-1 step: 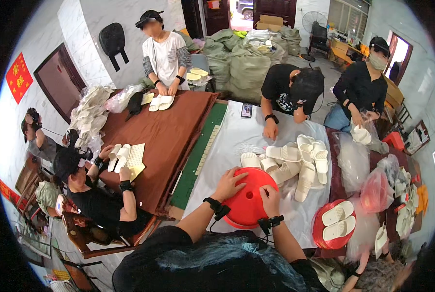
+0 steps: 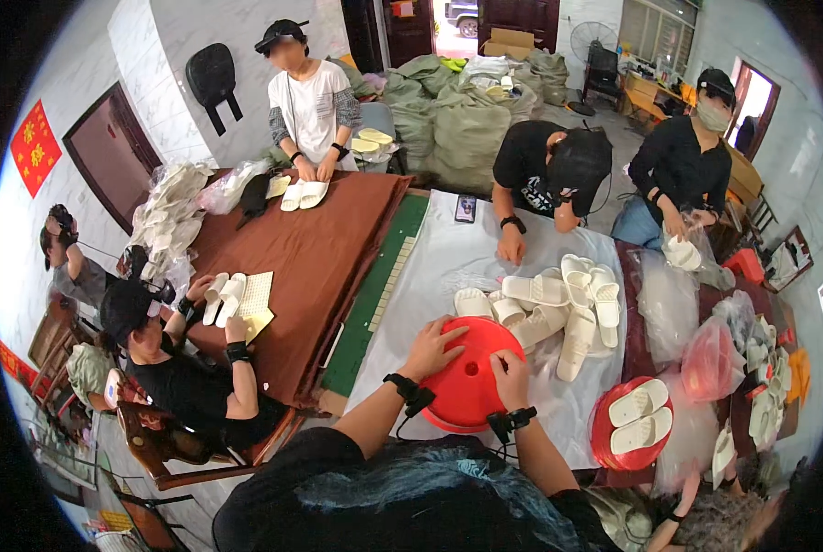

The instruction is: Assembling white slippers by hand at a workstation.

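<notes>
Small slipper-packing workshop, informal. Evidence: several seated workers around two adjoining tables, one under a brown cloth (image 2: 310, 248), one under a white sheet (image 2: 448, 258); heap of white slippers (image 2: 558, 299); clear plastic bags (image 2: 664, 304); stuffed green sacks (image 2: 457, 120) stacked by the open doorway; cardboard boxes (image 2: 511, 41); standing fan (image 2: 600, 46); bare concrete floor.

White walls (image 2: 167, 23) ring a grey floor (image 2: 618, 138); a dark door (image 2: 108, 152) stands left beside a red poster (image 2: 34, 147); a black chair (image 2: 211, 78) hangs on the wall; green sacks (image 2: 457, 110) pile by a fan (image 2: 600, 60); daylight enters a far doorway (image 2: 448, 23) and right-hand windows (image 2: 655, 28).
</notes>
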The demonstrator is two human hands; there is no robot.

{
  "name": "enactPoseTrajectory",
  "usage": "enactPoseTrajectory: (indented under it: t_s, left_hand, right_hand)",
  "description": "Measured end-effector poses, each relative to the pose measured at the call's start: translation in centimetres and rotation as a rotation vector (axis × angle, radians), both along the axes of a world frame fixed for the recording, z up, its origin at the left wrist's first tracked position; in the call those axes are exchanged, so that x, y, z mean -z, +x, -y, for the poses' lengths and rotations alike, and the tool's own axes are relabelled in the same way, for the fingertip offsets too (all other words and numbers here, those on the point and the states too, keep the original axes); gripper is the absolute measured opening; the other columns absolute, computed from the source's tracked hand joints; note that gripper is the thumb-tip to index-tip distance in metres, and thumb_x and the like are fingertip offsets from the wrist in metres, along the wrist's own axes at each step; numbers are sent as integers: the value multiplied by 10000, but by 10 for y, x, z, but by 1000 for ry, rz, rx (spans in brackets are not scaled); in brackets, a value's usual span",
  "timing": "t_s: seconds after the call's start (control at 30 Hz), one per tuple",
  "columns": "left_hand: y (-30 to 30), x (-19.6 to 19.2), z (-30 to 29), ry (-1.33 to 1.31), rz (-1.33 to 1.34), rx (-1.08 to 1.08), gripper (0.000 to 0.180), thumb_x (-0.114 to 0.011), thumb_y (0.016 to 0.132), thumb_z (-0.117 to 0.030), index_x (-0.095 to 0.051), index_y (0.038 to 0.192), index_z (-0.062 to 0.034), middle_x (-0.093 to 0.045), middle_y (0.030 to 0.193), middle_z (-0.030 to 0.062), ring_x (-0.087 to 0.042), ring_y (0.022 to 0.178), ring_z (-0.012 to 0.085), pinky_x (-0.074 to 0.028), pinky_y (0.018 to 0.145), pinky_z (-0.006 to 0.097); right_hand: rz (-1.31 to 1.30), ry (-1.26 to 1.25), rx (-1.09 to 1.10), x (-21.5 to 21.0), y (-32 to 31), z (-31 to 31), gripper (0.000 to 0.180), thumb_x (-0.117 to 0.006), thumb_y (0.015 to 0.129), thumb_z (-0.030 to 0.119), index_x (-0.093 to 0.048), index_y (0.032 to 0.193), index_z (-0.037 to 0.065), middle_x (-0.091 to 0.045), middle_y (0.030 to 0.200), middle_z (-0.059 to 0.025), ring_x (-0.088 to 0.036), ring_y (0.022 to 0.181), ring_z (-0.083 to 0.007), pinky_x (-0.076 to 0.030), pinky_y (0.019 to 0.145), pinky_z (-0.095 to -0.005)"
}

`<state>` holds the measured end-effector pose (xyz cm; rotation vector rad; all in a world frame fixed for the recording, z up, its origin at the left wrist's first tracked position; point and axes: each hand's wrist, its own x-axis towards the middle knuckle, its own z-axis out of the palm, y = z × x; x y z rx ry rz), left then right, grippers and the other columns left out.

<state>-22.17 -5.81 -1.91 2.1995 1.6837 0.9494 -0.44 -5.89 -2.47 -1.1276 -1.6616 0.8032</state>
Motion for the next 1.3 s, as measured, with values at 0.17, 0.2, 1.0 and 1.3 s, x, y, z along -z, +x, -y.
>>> enactPoseTrajectory:
  t_s: [0.17,0.2,1.0,1.3]
  left_hand:
    - [0,1,-1,-17,11,-4,433,-709,838,-295,-646,1259,-213,-515,1342,131,-527,1171,374,-462,987,469]
    - [0,1,-1,-26,18,3,431,-709,839,-294,-646,1257,-209,-515,1343,130,-526,1173,374,-462,985,469]
    - [-2,4,-2,-9,-13,2,440,-712,835,-311,-649,1257,-202,-517,1347,141,-522,1184,373,-451,1003,456]
    - [-2,5,-2,-32,-12,-7,455,-713,834,-305,-638,1273,-209,-505,1355,143,-515,1189,372,-455,999,454]
  right_hand:
    - [3,-29,-7,-4,0,0,141,-632,914,114,-634,871,-21,-619,720,-107,-579,651,-160,-461,623,-303]
    - [3,-30,-7,-5,0,1,141,-632,914,114,-634,871,-21,-619,720,-107,-579,651,-160,-461,623,-303]
    - [12,-63,-2,-4,0,1,156,-635,913,138,-641,875,-13,-646,765,-162,-645,686,-270,-490,645,-345]
    - [-15,-32,1,-4,-2,0,123,-634,906,89,-634,850,-21,-600,677,-85,-549,625,-113,-448,593,-285]
